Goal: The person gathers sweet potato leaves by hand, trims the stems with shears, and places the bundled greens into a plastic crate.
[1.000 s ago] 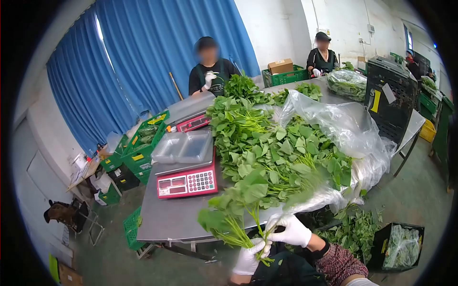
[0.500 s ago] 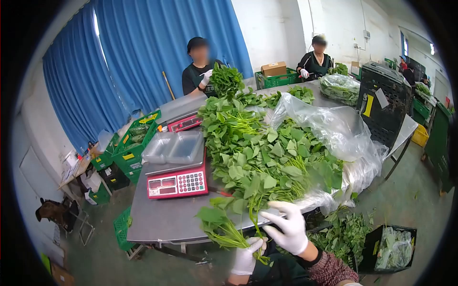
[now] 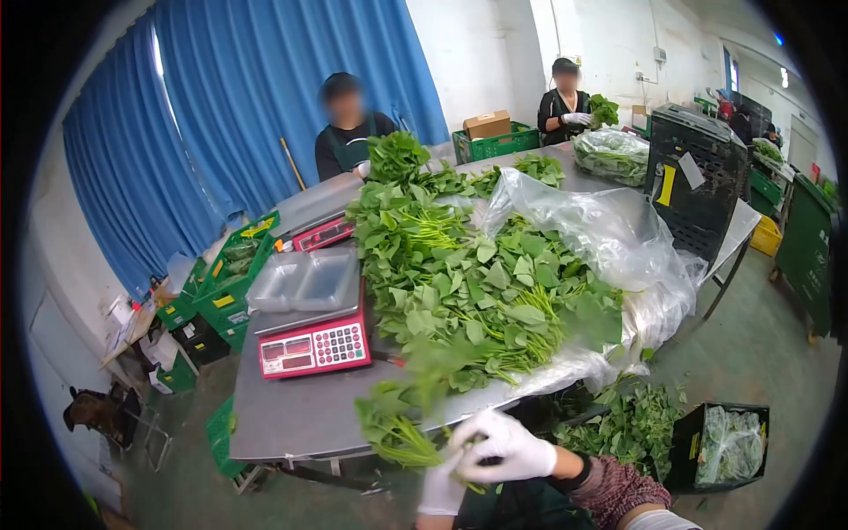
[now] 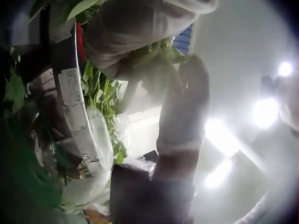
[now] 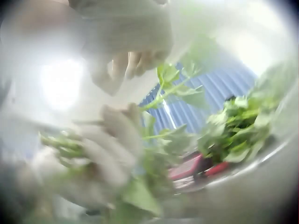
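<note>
My left hand grips a small bunch of leafy greens by the stems, just off the table's front edge. Close against it, my right hand has its thumb and fingers bent together at the stems. Both hands meet around the green stems in the left wrist view, the left hand above and the right hand below, blurred. In the right wrist view, the left hand holds stems under the right hand. A large leafy pile lies beyond.
A red scale bears clear plastic trays. Clear plastic sheeting lies by the pile, and a black crate stands at the right. Two people stand across the table. Greens and a filled crate are at lower right.
My right hand has gone from spread fingers back to the stems at my left hand. The upright sprig above the left hand has shifted left and blurred. The head view has turned slightly right.
</note>
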A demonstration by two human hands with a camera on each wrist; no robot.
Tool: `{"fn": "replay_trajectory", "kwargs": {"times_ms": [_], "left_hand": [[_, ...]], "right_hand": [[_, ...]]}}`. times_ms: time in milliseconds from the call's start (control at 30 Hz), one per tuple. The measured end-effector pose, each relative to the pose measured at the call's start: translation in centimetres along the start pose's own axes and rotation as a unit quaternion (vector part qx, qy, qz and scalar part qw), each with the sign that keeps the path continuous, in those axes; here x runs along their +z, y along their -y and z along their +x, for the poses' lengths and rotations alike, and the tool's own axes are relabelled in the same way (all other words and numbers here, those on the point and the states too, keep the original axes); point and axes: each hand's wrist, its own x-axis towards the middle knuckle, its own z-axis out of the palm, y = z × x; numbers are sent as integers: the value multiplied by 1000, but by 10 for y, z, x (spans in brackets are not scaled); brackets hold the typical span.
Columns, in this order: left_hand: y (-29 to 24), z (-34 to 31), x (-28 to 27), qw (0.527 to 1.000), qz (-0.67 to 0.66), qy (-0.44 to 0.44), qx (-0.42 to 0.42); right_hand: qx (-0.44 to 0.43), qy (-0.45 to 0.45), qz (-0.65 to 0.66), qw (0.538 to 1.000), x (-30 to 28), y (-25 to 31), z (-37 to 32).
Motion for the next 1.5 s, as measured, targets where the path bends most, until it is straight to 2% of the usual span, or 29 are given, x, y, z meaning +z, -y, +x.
{"fn": "replay_trajectory", "kwargs": {"times_ms": [33,67,100,133,167,200,233,267,333,367,433,467,533,600,667,700,733,800,867,900,933,1033,1133,1200,1267,1333,1400,1500], "left_hand": [[-6,-2,-3,1000,-11,25,10],[-14,-4,-8,998,-24,49,20],[-15,3,-16,991,-71,99,54],[-22,0,-11,991,-4,82,110],[-28,1,-10,988,-24,95,117],[-33,1,-10,985,-44,109,123],[-37,2,-12,985,-43,112,124],[-40,3,-13,983,-75,125,109],[-41,4,-14,980,-107,137,96],[-41,6,-14,977,-127,150,84],[-40,7,-11,974,-130,159,92],[-41,10,-13,974,-129,161,96],[-39,14,-20,954,-174,224,97],[-37,14,-23,961,-160,198,112],[-34,20,-29,959,-178,207,79],[-33,18,-21,979,-107,147,94],[-29,20,-18,986,-92,107,84],[-25,20,2,992,46,-16,114],[-20,22,8,985,77,-10,154],[-18,21,11,983,80,-9,165],[-17,20,13,981,83,-9,176],[-12,18,10,974,115,4,197],[-11,19,1,961,167,-49,216],[-14,17,-1,962,164,-48,211],[-15,17,-6,962,165,-10,215],[-19,16,-4,966,156,-1,207],[-22,15,-3,969,145,6,198],[-22,13,-3,970,154,11,187]], "right_hand": [[2,70,239,968,-6,-3,-4],[26,135,326,935,-15,-10,-13],[73,127,299,943,-29,-14,-18],[119,118,270,948,-39,-18,-20],[171,16,68,983,-36,-30,-26],[142,-30,-202,969,-43,-41,-20],[139,-98,-335,926,-46,-52,-18],[156,-120,-373,907,-49,-73,-22],[180,-86,-447,872,-56,-95,-19],[178,-87,-447,872,-55,-104,-19],[201,33,-562,802,-53,-115,-16],[197,30,-562,803,-55,-116,-13],[169,-40,-477,862,-64,-114,-7],[199,-138,-324,915,-70,-106,-5],[245,-225,-152,931,-66,-92,-4],[247,-232,-109,934,-61,-82,-5],[250,-238,-66,936,-52,-74,-7],[242,-235,-66,939,-28,-68,-15],[193,-182,-168,949,-11,-51,-16],[203,-183,-169,947,3,-46,-19],[183,-149,-229,944,12,-47,-25],[153,-98,-287,940,32,-38,-29],[134,-110,-275,946,40,-36,-28],[155,-93,-242,953,37,-36,-29],[293,-129,-56,946,35,-35,-30],[366,-179,-18,913,30,-30,-31],[459,-97,-21,883,25,-36,-42],[492,82,-5,867,25,-43,-49]]}}
